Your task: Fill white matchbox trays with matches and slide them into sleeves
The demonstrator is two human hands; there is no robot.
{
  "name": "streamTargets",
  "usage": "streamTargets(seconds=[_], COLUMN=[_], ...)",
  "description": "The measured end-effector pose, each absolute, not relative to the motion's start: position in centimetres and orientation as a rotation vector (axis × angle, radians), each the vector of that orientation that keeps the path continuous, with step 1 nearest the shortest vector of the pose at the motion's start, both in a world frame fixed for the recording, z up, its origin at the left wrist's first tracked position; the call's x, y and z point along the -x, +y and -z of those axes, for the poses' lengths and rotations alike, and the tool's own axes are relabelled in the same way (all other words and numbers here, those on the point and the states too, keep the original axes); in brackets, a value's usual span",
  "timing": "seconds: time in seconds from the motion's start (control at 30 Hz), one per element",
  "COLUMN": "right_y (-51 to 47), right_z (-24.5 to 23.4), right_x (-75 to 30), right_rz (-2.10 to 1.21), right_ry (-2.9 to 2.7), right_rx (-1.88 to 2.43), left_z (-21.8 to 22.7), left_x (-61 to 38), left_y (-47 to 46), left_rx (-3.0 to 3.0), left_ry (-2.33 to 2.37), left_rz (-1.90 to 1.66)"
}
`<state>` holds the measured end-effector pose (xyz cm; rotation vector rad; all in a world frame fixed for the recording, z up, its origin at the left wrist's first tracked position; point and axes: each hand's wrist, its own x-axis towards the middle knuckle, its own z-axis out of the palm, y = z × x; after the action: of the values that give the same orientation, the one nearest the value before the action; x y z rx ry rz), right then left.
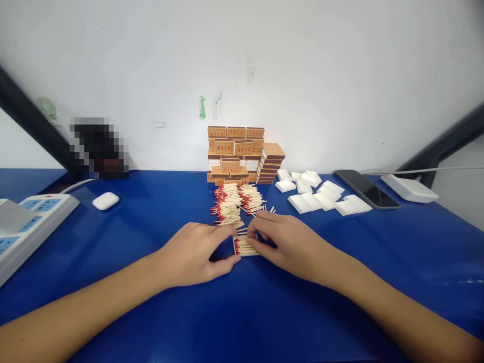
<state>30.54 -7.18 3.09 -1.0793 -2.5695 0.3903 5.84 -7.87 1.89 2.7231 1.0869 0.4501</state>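
Observation:
A small white matchbox tray (249,255) lies on the blue table in front of me, with a row of red-tipped matches (242,246) inside. My left hand (204,252) holds the tray's left end, thumb at the near corner and fingertips at the far one. My right hand (280,239) is curled over the right half, its thumb and forefinger closed on the matches there. That hand hides the tray's right end. Just behind the tray spreads a loose heap of matches (229,204), with a second heap (250,198) beside it.
Stacked matchboxes (236,156) stand against the wall, with a column of boxes (270,164) at their right. White empty trays (325,194) are scattered to the right, near a phone (366,189) and a white box (410,188). A power strip (64,206) and white earbud case (106,201) lie left.

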Motion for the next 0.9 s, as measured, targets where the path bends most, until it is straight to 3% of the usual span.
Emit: streamTargets(seconds=[0.3, 0.9], right_y=[-2.9, -1.2], right_z=[-5.1, -3.0], right_x=[-35.5, -36.3], right_rz=[-0.254, -0.541], right_ry=[-2.416, -2.544], right_rx=[1.242, 1.210], left_z=[-1.7, -2.0], left_x=[-5.7, -5.8], left_y=[-8.0, -8.0], left_rx=[-2.726, -2.718], left_ry=[1.078, 1.082], left_rz=[-0.490, -0.448])
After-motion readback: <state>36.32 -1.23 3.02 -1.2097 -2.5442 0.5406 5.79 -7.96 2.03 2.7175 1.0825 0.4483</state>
